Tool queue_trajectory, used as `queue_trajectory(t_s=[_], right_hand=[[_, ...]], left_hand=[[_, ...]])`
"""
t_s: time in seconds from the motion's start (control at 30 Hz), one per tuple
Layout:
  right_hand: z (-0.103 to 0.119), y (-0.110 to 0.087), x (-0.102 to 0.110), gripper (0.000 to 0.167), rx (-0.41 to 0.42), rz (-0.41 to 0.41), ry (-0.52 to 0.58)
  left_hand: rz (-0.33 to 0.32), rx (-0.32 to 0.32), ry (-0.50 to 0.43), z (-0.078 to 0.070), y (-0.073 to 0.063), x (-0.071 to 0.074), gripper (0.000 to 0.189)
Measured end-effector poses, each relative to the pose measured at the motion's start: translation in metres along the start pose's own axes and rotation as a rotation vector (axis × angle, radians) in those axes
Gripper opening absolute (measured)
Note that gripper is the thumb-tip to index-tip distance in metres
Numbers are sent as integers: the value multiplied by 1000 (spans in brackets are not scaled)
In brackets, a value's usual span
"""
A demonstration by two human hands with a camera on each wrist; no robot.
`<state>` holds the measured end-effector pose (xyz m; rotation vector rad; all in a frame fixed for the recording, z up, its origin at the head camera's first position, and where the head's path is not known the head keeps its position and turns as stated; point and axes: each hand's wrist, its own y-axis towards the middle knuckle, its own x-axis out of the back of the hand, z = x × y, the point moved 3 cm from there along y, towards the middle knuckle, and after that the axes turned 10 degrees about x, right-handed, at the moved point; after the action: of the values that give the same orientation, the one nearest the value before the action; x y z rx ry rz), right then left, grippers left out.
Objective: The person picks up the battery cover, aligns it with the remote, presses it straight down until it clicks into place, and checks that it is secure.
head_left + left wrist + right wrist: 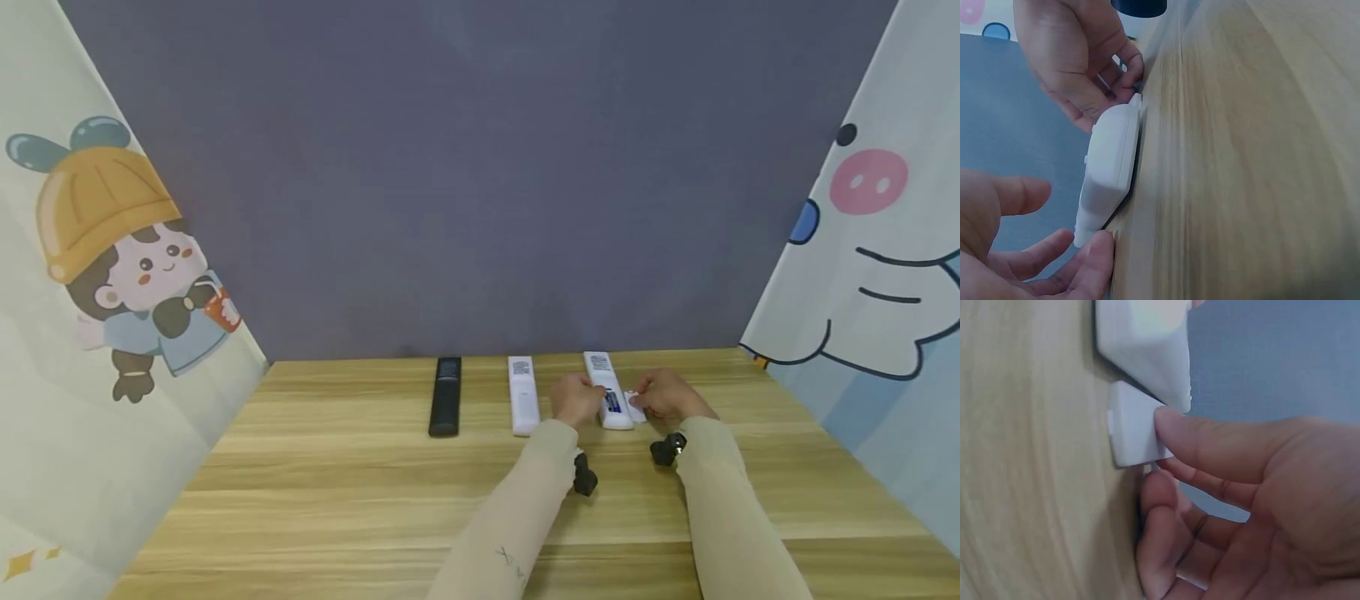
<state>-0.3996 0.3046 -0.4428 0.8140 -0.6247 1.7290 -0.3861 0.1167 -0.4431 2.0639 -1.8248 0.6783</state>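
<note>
A white remote control (603, 375) lies on the wooden table with its battery compartment uncovered. Two dark blue batteries (612, 402) sit side by side inside it. My left hand (576, 400) is at the remote's left side; in the left wrist view its fingers (1094, 265) touch or nearly touch the remote's edge, and the thumb stands apart. To the right of the remote, my right hand (667, 394) pinches the white battery cover (1135, 428), thumb on top, at the tabletop. The fingertips under the cover are partly hidden.
Left of my hands, a second white remote (523, 396) and a black remote (446, 397) lie in a row near the table's back edge. Behind them rises a dark grey panel (480, 183). Printed cloth walls (862, 317) flank the table (337, 500).
</note>
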Motion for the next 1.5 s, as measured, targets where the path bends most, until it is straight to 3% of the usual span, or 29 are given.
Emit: queue_trajectory(t_s=[0.2,0.43,0.7,0.83,1.23,1.5], right_hand=[[-4,-7,3,15,18,-22,10],[-8,-12,3,17,-31,-58,95],[-17,-15,-1,21,-28,-56,270],[-20,-16,0,24,-37,-56,298],[-23,-16,5,25,-60,-79,308],[-19,-18,2,23,-56,-87,328]], left_hand=[[-36,16,5,-5,6,-13,41],[-58,84,9,-11,9,-21,29],[-146,71,257,-12,11,-32,44],[-174,80,294,-15,12,-35,55],[-213,184,197,-22,12,-39,50],[-176,164,64,-12,12,-40,42]])
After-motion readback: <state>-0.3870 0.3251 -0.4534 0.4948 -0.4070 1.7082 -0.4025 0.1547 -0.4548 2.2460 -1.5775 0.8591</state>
